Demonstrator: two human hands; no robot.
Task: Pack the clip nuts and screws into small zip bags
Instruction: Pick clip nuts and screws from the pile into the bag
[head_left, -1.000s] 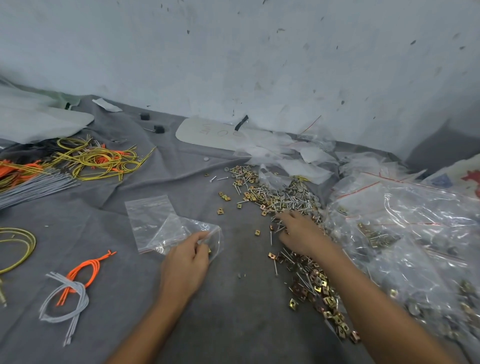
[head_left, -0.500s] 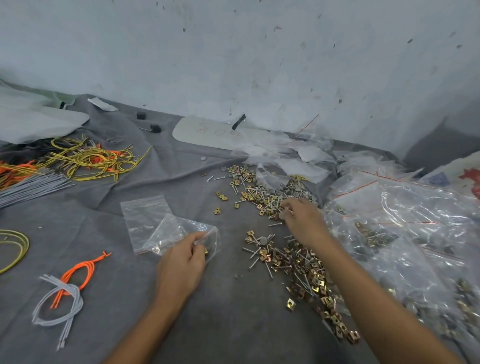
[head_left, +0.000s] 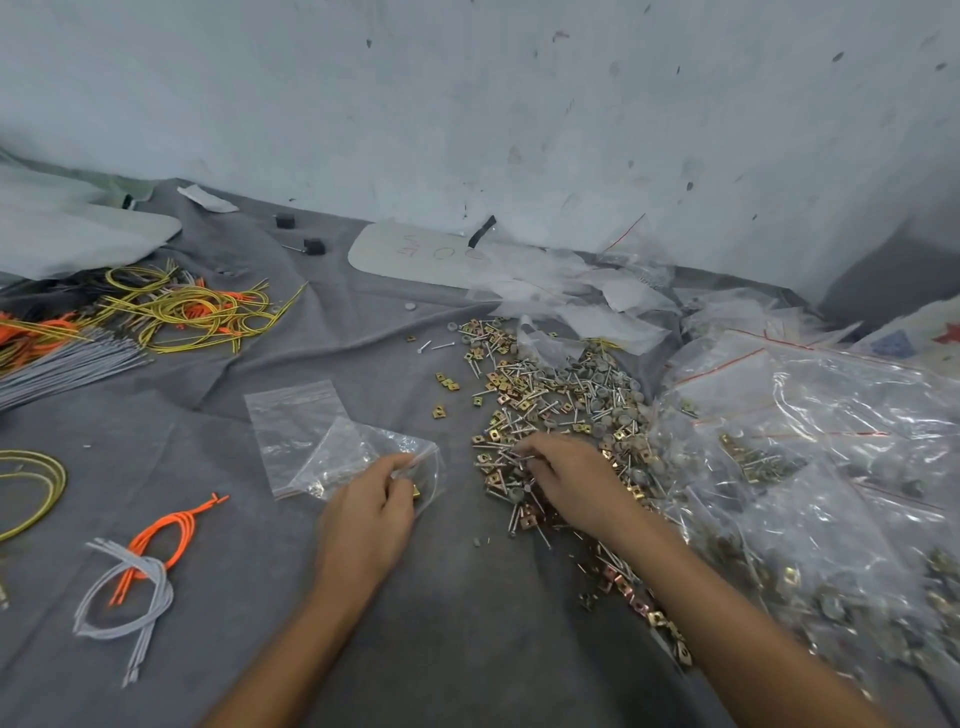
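Note:
A heap of brass clip nuts and silver screws (head_left: 550, 400) lies on the grey cloth right of centre. My right hand (head_left: 576, 483) rests on the near part of the heap, its curled fingertips pinching screws at its left side. My left hand (head_left: 371, 512) pinches the mouth of a small clear zip bag (head_left: 363, 457), which holds a clip nut near my thumb. A second small zip bag (head_left: 291, 415) lies flat beneath it.
Large clear bags (head_left: 810, 467) of packed hardware pile up at the right. Yellow, orange and grey cable bundles (head_left: 171, 312) lie at the left, and an orange and grey tie bundle (head_left: 140, 566) lies near the front left. A wall stands behind.
My right hand moved away over the heap and then drew back toward me, dragging screws and nuts nearer. My left hand kept hold of the small bag.

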